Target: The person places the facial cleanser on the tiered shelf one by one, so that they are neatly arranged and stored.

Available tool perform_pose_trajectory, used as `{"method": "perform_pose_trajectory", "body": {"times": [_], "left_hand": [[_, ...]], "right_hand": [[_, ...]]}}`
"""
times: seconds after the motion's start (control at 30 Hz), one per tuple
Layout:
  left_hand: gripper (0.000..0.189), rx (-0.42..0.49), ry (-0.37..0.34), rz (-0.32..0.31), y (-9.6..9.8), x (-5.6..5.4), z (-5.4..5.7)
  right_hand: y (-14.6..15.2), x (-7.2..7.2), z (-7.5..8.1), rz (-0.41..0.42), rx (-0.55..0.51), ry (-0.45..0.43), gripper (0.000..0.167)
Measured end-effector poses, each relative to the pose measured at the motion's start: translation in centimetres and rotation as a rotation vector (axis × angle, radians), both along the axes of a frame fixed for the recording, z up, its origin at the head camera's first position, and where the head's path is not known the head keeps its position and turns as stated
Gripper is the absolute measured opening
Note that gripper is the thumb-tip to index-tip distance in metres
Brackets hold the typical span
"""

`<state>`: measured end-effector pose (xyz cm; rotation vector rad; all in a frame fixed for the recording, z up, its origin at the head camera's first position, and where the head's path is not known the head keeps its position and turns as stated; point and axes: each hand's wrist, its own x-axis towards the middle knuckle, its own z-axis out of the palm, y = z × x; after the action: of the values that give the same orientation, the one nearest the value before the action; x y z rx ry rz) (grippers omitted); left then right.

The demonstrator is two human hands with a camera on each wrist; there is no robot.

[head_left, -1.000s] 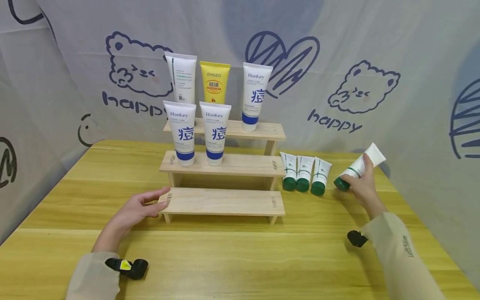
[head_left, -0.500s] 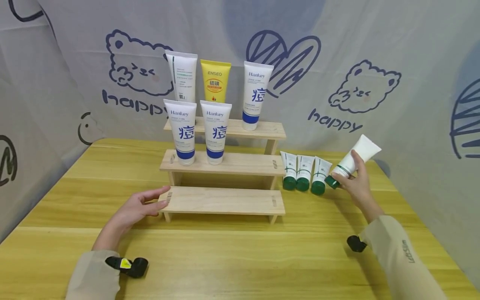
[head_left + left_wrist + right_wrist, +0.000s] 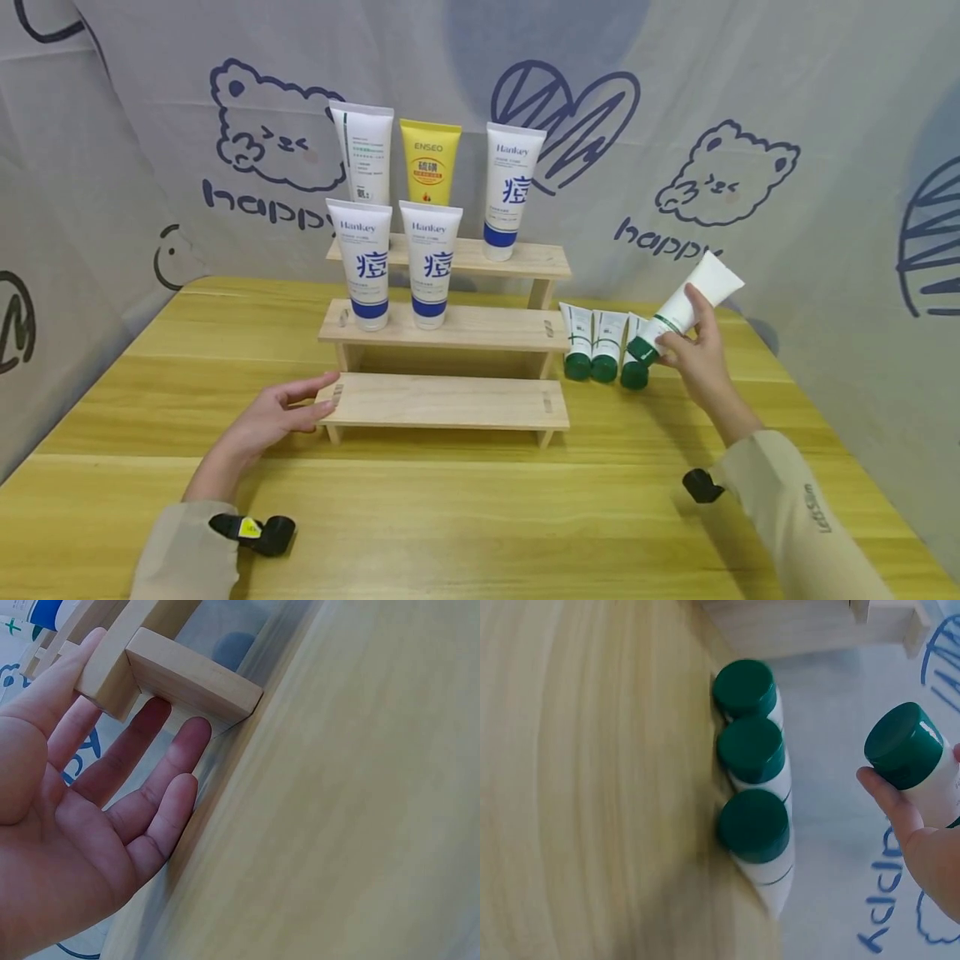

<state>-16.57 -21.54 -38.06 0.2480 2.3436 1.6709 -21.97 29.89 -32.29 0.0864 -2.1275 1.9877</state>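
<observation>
Near the back right corner of the worktop [image 3: 480,521], the tilted tube [image 3: 676,313] is gripped by the right hand [image 3: 702,360]; the stand [image 3: 450,402] is held by the left hand [image 3: 268,419]. A carry seems in hand; clearance over the three tubes [image 3: 609,333] seems needed.

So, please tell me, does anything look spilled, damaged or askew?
No, nothing stands out. Five squeeze tubes stand upright on the tiered wooden stand; three green-capped tubes lie beside it. A fourth tube is tilted because the right hand holds it.
</observation>
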Motion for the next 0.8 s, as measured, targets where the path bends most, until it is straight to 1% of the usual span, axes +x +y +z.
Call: {"method": "perform_pose_trajectory", "body": {"times": [0.07,0.13,0.4,0.5,0.6,0.77,0.8], "left_hand": [[0.059,-0.001,0.000,-0.001,0.0,0.0,0.0],[0.059,-0.002,-0.002,-0.002,0.0,0.0,0.1],[0.059,0.008,-0.006,-0.006,0.0,0.0,0.1],[0.059,0.012,-0.006,-0.006,0.0,0.0,0.0],[0.059,0.012,-0.002,-0.005,0.0,-0.1,0.0],[0.058,0.016,0.007,-0.007,0.0,-0.1,0.0],[0.057,0.018,0.008,-0.008,0.0,-0.1,-0.1]], "right_hand": [[-0.8,0.5,0.8,0.026,-0.006,0.003,0.085],[-1.4,0.8,1.1,0.044,0.006,0.020,0.085],[-3.0,1.2,1.2,0.116,0.032,0.170,0.083],[-3.8,1.3,1.5,0.132,0.038,0.205,0.083],[-4.6,1.3,1.8,0.130,0.080,0.224,0.084],[-5.7,0.8,1.6,0.146,0.125,0.266,0.083],[-5.0,-0.7,0.2,0.177,0.085,0.289,0.082]]}}
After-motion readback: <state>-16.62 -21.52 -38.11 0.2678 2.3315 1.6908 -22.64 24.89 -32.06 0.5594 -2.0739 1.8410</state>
